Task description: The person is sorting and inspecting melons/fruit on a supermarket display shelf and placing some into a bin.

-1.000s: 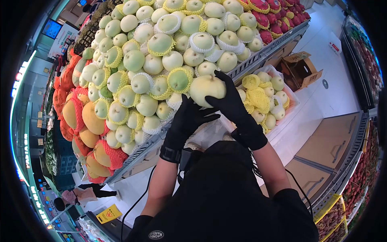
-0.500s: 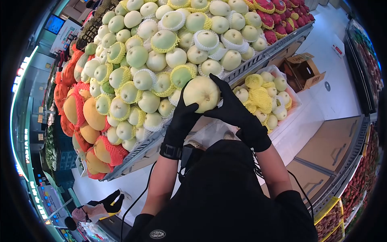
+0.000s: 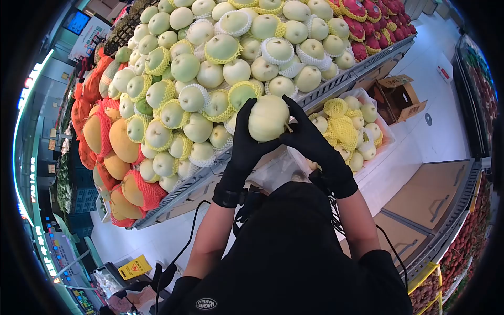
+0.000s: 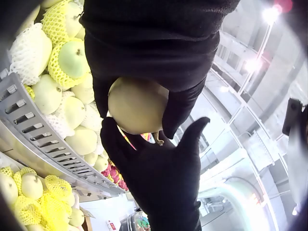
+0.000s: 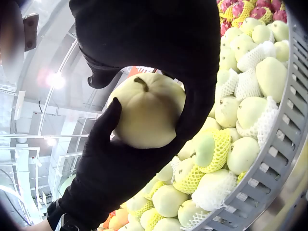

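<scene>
A pale green-white melon (image 3: 269, 118) is held up between two black-gloved hands in front of the fruit display. My left hand (image 3: 245, 149) grips it, with its thumb (image 5: 112, 115) across the near side in the right wrist view. On the other side, my right hand (image 3: 314, 147) has its fingers along the melon, while its thumb (image 5: 100, 78) stands away from the skin. The short stem (image 5: 141, 83) points toward the right hand. No foam net covers this melon.
Piled pale melons (image 3: 210, 73), many in foam nets, fill the display behind a grey slatted rim (image 3: 336, 73). Netted orange melons (image 3: 123, 142) lie left, dragon fruit (image 3: 367, 31) far right. A crate of melons (image 3: 386, 128) and an open cardboard box (image 3: 401, 100) stand right.
The melon has turned, its stem swinging round to the right side. My left hand, earlier apart below it, has closed round it; the right thumb has come off. A person at lower left has moved.
</scene>
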